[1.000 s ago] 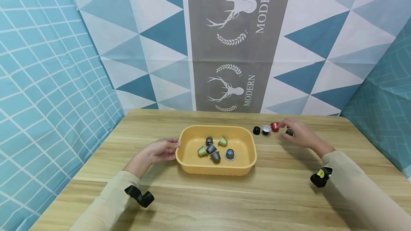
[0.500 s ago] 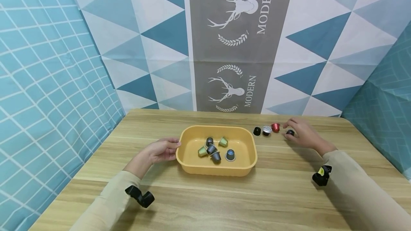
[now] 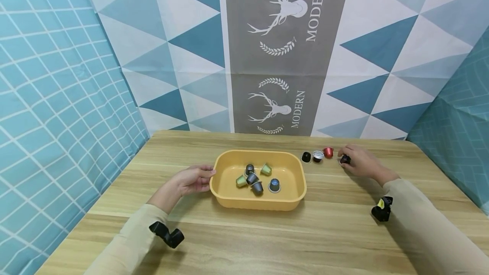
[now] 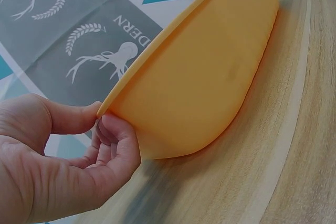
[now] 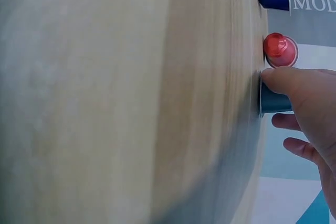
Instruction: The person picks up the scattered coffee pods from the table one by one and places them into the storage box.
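My left hand [image 3: 191,180] pinches the left rim of a yellow plastic bin [image 3: 257,203], thumb on top and curled fingers beneath, as the left wrist view shows. Inside the bin lie several coffee capsules: green ones, dark grey ones and a blue-topped one [image 3: 274,185]. Toward the back right of the table, my right hand [image 3: 362,162] has its thumb and fingers around a dark coffee capsule [image 5: 275,101]. That capsule appears to be still on the table. Left of it sits a red capsule [image 3: 328,152], apart from the hand.
Further left along that row are a capsule with a silver lid [image 3: 318,155] and a black capsule [image 3: 306,157], both close to the bin's right end. A patterned cloth wall [image 3: 206,96] rises behind the wooden table [image 3: 244,241].
My right hand's fingers have moved from beside the red capsule rightward and closed around the dark capsule. My left hand and the bin have kept their place.
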`<state>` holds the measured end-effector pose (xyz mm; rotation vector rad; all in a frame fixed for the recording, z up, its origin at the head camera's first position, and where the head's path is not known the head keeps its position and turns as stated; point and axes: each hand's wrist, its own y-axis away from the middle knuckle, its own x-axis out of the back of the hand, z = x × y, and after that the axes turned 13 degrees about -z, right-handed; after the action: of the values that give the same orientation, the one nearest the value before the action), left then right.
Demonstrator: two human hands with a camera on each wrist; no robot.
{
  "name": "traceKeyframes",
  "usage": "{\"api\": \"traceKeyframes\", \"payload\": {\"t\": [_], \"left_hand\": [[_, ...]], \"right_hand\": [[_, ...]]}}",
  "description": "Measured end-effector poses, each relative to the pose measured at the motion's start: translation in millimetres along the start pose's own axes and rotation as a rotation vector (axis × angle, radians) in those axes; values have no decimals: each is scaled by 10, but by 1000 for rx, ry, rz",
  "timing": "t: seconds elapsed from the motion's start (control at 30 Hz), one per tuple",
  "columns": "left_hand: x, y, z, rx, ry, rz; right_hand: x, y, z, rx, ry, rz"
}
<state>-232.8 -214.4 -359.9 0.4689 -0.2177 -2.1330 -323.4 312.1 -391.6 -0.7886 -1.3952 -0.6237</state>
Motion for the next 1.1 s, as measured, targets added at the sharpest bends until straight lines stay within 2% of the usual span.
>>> {"api": "traceKeyframes", "payload": {"t": [0.7, 0.87, 1.1], "left_hand": [[-6, 14, 5, 6, -2, 1], [-14, 7, 8, 5, 6, 10], [-27, -3, 13, 18, 7, 23]], "right_hand": [[-11, 40, -15, -13, -42, -4], [25, 42, -73, -22, -39, 7], [93, 43, -158, 10, -23, 32]]}}
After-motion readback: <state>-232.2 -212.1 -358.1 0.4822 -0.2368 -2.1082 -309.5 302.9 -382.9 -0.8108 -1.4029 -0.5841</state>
